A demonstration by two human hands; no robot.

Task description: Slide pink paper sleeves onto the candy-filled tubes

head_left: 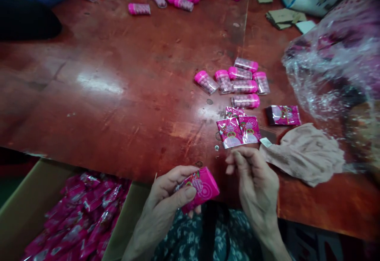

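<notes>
My left hand (pixel 172 191) is closed around a pink printed packet (pixel 204 187), thumb on its front, above my lap. To the right, my right hand (pixel 255 178) is pinched, thumb against forefinger. Whatever its fingertips hold, if anything, is hidden or too small to name. Just beyond those fingertips, a few flat pink printed sachets (pixel 230 132) overlap on the table. Behind them lie several clear tubes (pixel 245 101) with pink caps and small round balls inside.
A carton (pixel 118 221) of pink packets stands at lower left. On the reddish table (pixel 133 94) are a stack of pink sachets (pixel 286 115), a beige cloth (pixel 308 154) and crumpled clear plastic (pixel 314 71) at right. More capped tubes (pixel 184 3) heap at the back, near cardboard pieces (pixel 285 17).
</notes>
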